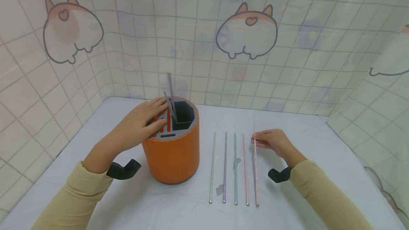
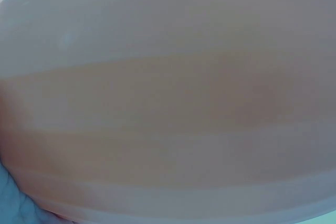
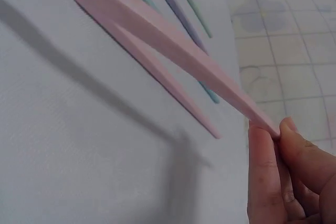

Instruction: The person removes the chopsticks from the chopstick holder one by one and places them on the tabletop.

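Observation:
An orange round utensil holder (image 1: 174, 159) with a grey slotted top stands left of the middle in the head view. My left hand (image 1: 140, 120) rests on that top, fingers extended across the slots. Two chopsticks (image 1: 170, 88), one purplish and one blue-grey, lean up out of its large opening. With thumb and fingers my right hand (image 1: 271, 141) pinches a pink chopstick (image 3: 178, 51) at its thin end. In the right wrist view this chopstick slants above the table. Left of it lie a second pink chopstick (image 1: 246, 173) and a blue chopstick (image 1: 235, 173).
Further left on the white table (image 1: 287, 201) are a purple chopstick (image 1: 225, 169) and a green chopstick (image 1: 212, 169), roughly parallel. A tiled-pattern cloth (image 1: 198, 59) with cartoon animals hangs behind. One blurred, curved surface (image 2: 168, 98) fills most of the left wrist view.

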{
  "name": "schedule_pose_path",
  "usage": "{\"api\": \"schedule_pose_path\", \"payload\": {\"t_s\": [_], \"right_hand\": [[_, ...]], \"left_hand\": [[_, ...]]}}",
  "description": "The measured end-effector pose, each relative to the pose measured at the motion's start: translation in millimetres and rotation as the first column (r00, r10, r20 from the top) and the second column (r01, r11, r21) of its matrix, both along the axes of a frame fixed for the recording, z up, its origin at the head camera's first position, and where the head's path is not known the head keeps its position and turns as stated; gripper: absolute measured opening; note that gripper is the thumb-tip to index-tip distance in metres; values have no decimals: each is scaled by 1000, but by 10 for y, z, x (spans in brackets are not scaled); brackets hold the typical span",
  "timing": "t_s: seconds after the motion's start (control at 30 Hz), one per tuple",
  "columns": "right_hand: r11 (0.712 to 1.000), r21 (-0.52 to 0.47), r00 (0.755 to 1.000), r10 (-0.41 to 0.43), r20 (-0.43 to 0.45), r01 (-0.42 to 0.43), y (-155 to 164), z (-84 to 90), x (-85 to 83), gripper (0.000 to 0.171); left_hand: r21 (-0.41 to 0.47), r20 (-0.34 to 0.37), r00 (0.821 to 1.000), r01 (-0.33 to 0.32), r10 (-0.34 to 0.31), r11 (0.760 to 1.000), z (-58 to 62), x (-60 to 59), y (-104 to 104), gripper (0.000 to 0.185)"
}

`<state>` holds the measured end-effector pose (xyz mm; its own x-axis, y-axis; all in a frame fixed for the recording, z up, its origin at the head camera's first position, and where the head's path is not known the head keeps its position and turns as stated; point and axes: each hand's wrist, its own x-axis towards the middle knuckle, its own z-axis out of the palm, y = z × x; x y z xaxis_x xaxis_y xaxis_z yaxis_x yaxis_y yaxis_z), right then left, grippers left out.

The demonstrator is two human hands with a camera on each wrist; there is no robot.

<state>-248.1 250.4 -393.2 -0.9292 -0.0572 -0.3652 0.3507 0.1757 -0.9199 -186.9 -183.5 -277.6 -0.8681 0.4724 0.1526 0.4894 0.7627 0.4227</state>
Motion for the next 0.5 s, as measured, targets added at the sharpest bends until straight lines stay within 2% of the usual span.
{"api": "schedule_pose_path", "payload": {"t_s": [0.17,0.33,0.5], "right_hand": [[999,46,1000,-16,20,15,-22,-102,-34,45],[990,144,1000,-1,2,1,-50,-180,-44,46],[961,275,1000,8,-23,-1,-39,-281,-56,42]], "left_hand": [[3,7,1000,-1,1,1000,5,3,-6,60],[0,8,1000,-3,3,1000,8,3,-11,60],[0,10,1000,-3,3,1000,2,-4,-9,60]]}}
